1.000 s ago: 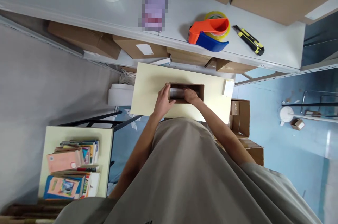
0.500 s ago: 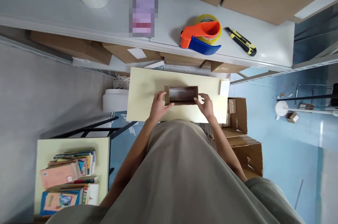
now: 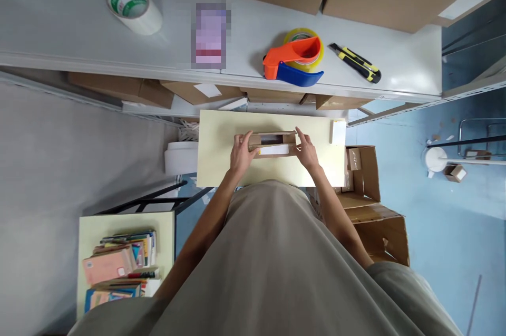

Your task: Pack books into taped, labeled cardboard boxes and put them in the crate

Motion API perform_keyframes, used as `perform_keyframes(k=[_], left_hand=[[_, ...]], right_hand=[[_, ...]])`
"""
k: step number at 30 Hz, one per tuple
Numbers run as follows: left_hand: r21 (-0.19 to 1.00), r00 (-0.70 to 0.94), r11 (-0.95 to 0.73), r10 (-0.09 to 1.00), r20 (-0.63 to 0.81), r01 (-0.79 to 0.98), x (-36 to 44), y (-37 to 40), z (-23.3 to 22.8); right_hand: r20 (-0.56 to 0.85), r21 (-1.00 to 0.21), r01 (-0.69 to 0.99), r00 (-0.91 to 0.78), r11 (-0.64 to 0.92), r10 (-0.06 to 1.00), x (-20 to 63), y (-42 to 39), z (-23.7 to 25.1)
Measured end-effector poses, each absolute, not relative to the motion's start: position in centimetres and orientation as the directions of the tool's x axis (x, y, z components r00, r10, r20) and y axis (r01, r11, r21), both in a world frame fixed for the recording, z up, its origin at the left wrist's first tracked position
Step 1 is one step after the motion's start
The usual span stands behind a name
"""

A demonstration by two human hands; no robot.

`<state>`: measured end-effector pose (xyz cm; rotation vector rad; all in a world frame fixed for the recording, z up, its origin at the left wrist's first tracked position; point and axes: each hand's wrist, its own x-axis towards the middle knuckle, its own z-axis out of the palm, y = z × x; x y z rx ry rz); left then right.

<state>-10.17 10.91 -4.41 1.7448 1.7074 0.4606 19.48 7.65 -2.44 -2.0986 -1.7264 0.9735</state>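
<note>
Cardboard box (image 3: 272,144) sits on the small cream table (image 3: 221,138), flaps folded partly over, a gap left showing a dark inside; I can't tell what it holds. My left hand (image 3: 242,149) and right hand (image 3: 306,149) press curled fingers against its two ends. Sealing isn't done: the tape dispenser (image 3: 294,57) and utility knife (image 3: 354,62) lie untouched on the grey shelf (image 3: 79,35).

The small table (image 3: 221,130) bore a cardboard box (image 3: 272,144) between the left hand (image 3: 242,151) and right hand (image 3: 306,150), with the shelf (image 3: 79,35) behind it carrying a tape dispenser (image 3: 294,57) and utility knife (image 3: 356,62).
</note>
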Motion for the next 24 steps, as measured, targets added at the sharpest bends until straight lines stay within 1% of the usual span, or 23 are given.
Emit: perform_keyframes(k=[3,5,7,9,12,18,24], left_hand=[[0.68,0.111,0.063,0.971,-0.21,0.73,-10.4,10.7,-4.5],[0.731,0.085,0.111,0.971,-0.225,0.673,-10.5,10.3,-4.7],[0.793,0.046,0.167,0.97,-0.239,0.586,-10.5,10.0,-5.1],[0.827,0.013,0.219,0.965,-0.263,0.517,-10.5,10.0,-5.3],[0.824,-0.019,0.261,0.956,-0.291,0.504,-10.5,10.2,-5.1],[0.816,0.001,0.219,0.966,-0.259,0.535,-10.2,10.9,-4.0],[0.802,0.042,0.242,0.948,-0.315,0.546,-10.6,11.1,-4.8]], right_hand=[[-0.349,-0.562,0.791,0.039,-0.242,0.936,19.6,7.4,-2.2],[-0.356,-0.555,0.791,0.057,-0.26,0.933,19.4,6.9,-2.2],[-0.359,-0.579,0.763,0.076,-0.286,0.93,19.0,6.3,-2.4],[-0.373,-0.614,0.722,0.091,-0.319,0.923,18.6,5.9,-2.4],[-0.4,-0.626,0.689,0.119,-0.365,0.909,18.2,5.3,-2.1],[-0.392,-0.632,0.668,0.164,-0.394,0.905,18.6,4.1,-0.7],[-0.501,-0.598,0.636,0.178,-0.488,0.847,18.1,2.8,-0.6]])
